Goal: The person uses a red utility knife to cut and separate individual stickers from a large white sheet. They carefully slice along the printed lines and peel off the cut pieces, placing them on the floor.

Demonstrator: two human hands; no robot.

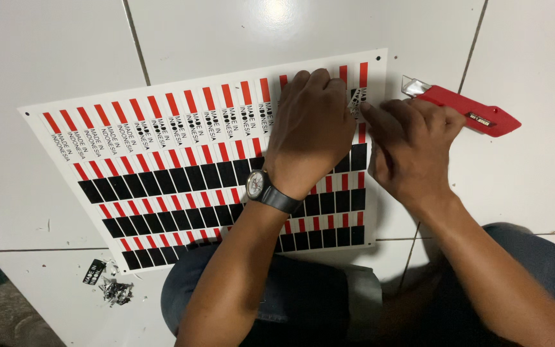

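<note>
Sticker sheet (162,160) thin, floppy; left hand (313,128) pins it flat, right hand (409,138) fingers pinch 1 sticker (357,101) near sheet's far right corner, knife (467,110) tucked under.

The left hand (313,128) presses flat on a white sticker sheet (181,167) of red and black labels, while the right hand (412,141) pinches a small label (358,101) just beside the left fingertips. A red utility knife (467,109) (blade out) lies just past the right knuckles, and scraps (114,286) lie well away from the pinch on the white tiled floor (46,58).

label sheet (162,160) flat on floor tiles (46,58), utility knife (464,106) just right of it, scraps (107,283) before its left corner
</note>
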